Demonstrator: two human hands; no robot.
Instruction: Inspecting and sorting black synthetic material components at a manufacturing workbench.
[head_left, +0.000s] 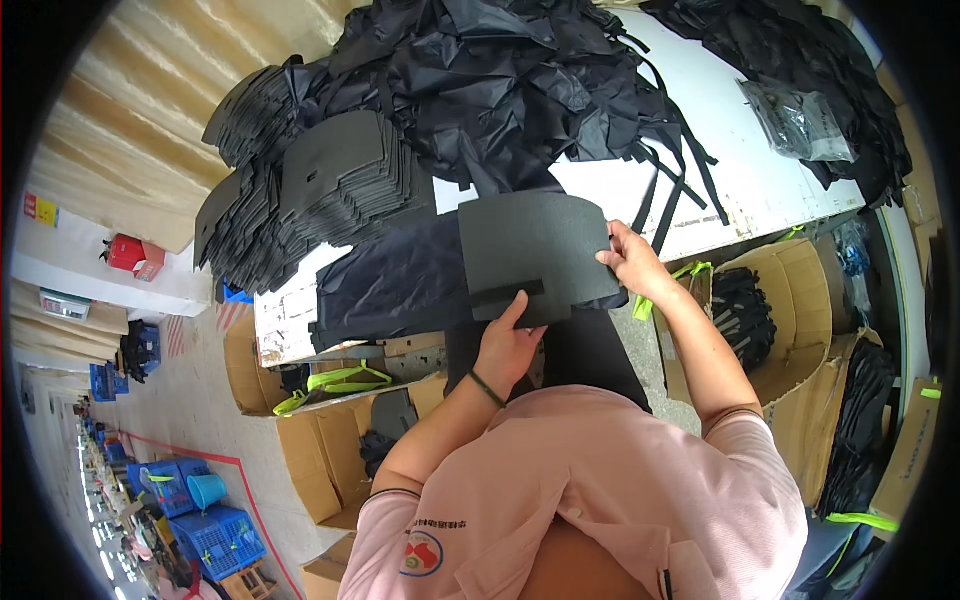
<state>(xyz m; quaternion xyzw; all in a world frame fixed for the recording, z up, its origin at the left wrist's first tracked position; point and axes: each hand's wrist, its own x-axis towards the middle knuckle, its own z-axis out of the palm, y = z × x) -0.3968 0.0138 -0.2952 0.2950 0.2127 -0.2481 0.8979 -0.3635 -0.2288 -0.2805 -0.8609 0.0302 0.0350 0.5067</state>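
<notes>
Between my hands is a dark grey foam panel (540, 235) with a rounded top and a short black strip (507, 297) near its lower edge. My left hand (508, 350) grips that lower edge, thumb on the front face and fingers behind it. My right hand (638, 265) pinches the panel's right edge; its fingertips are partly hidden. Under and to the left of the panel lies a flat black fabric piece (395, 285) along the front of the white table (690, 235). Stacks of similar foam panels (345, 165) stand just beyond it.
A large heap of black fabric pieces with straps (500, 90) covers the far table. More black fabric and a clear plastic bag (797, 120) lie at the far right. Cardboard boxes (800, 290) stand below the table on both sides. Blue crates (215, 540) are on the floor at left.
</notes>
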